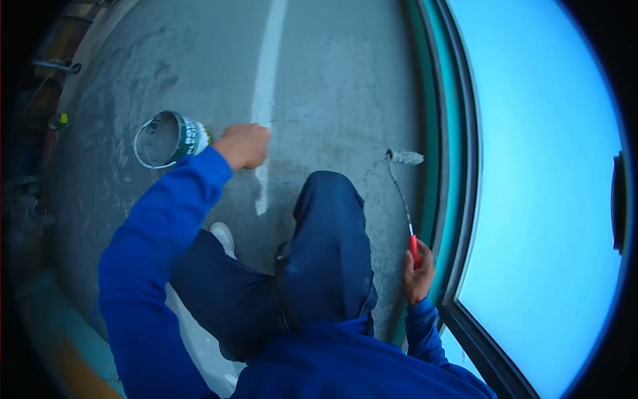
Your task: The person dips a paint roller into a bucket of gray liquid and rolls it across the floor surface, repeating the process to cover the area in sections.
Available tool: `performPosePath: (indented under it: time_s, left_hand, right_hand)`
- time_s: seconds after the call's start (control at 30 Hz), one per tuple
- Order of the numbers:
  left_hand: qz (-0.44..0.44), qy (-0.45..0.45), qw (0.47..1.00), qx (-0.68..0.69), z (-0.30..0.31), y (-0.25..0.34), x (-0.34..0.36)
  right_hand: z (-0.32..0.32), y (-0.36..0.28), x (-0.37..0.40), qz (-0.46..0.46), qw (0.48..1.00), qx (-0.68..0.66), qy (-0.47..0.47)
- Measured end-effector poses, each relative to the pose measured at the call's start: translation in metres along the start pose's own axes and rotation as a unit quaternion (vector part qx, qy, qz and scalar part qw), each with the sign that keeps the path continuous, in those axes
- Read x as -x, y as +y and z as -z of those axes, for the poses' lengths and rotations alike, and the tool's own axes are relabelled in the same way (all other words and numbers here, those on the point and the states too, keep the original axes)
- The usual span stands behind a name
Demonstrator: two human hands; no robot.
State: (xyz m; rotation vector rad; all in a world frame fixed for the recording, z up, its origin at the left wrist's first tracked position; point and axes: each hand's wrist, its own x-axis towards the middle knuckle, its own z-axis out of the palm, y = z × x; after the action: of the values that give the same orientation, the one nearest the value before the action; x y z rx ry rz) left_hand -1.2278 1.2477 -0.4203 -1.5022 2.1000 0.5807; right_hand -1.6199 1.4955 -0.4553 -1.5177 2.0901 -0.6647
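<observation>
My right hand (418,271) is wrapped round the red handle (414,253) of a paint roller, low at the right. The roller's thin wire frame runs up to a paint-covered grey-white sleeve (407,157), which lies close beside the teal frame edge. Curled into a fist, my left hand (244,146) is held over the floor just right of a paint bucket (193,137). I cannot tell what the left fingers hold, if anything. The bucket is green and white with lettering, its rim smeared with paint, and grey shows inside.
A pale stripe (269,73) runs along the grey floor (332,80). At right stands a bright glass panel (531,166) in a dark frame (469,166). My bent knee (332,226) and white shoe (223,236) are below. Blurred items line the far left.
</observation>
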Motion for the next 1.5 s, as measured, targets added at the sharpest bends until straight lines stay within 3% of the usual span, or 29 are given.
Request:
performPosePath:
  time_s: [0.03,0.07,0.13,0.23,0.3,0.33,0.37,0.4,0.47,0.53,0.67,0.73,0.97,1.17,1.27,1.37,1.43,1.5]
  left_hand:
    - [-0.030,-0.001,1.000,-0.002,-0.013,0.005,-0.014]
    - [-0.076,0.013,0.997,-0.014,-0.025,0.013,-0.024]
    - [-0.062,0.069,0.996,-0.002,-0.070,0.024,-0.054]
    - [-0.057,0.026,0.998,-0.005,-0.112,0.037,-0.062]
    - [-0.091,-0.023,0.996,-0.007,-0.132,0.036,-0.064]
    - [-0.123,-0.057,0.991,-0.015,-0.130,0.037,-0.054]
    - [-0.139,-0.090,0.985,-0.048,-0.130,0.043,-0.055]
    - [-0.153,-0.056,0.986,-0.043,-0.162,0.051,-0.083]
    - [-0.137,0.082,0.987,-0.012,-0.157,0.063,-0.070]
    - [-0.146,0.147,0.978,-0.036,-0.147,0.067,-0.059]
    - [-0.221,0.101,0.966,-0.092,-0.129,0.050,-0.024]
    - [-0.209,0.125,0.962,-0.126,-0.138,0.043,-0.009]
    - [-0.224,0.167,0.949,-0.144,-0.149,0.019,0.019]
    - [-0.249,0.181,0.939,-0.151,-0.147,0.008,0.030]
    - [-0.229,0.239,0.938,-0.103,-0.150,0.003,0.038]
    - [-0.213,0.214,0.950,-0.074,-0.139,-0.012,0.047]
    - [-0.191,0.232,0.954,-0.022,-0.143,-0.016,0.043]
    - [-0.217,0.191,0.957,0.006,-0.128,-0.039,0.062]
  right_hand:
    - [-0.011,-0.017,-0.026,-0.024,0.999,-0.029,-0.006]
    - [-0.022,-0.034,-0.052,0.046,0.998,-0.032,0.014]
    - [-0.038,-0.081,-0.104,0.107,0.994,-0.006,-0.013]
    - [-0.061,-0.183,-0.147,0.257,0.964,0.004,-0.066]
    - [-0.080,-0.261,-0.156,0.363,0.920,-0.029,-0.144]
    - [-0.098,-0.288,-0.162,0.448,0.885,-0.008,-0.124]
    - [-0.108,-0.327,-0.154,0.461,0.875,0.051,-0.140]
    - [-0.127,-0.352,-0.147,0.485,0.857,0.061,-0.163]
    - [-0.164,-0.394,-0.137,0.549,0.811,0.092,-0.179]
    - [-0.206,-0.428,-0.125,0.585,0.773,0.146,-0.197]
    - [-0.291,-0.473,-0.108,0.586,0.727,0.276,-0.228]
    - [-0.324,-0.492,-0.104,0.569,0.698,0.363,-0.242]
    - [-0.383,-0.513,-0.091,0.506,0.682,0.462,-0.256]
    - [-0.327,-0.488,-0.078,0.593,0.709,0.338,-0.175]
    - [-0.297,-0.476,-0.071,0.614,0.697,0.345,-0.134]
    - [-0.275,-0.460,-0.070,0.650,0.671,0.345,-0.093]
    - [-0.261,-0.445,-0.070,0.642,0.696,0.310,-0.084]
    - [-0.242,-0.424,-0.067,0.618,0.732,0.280,-0.065]
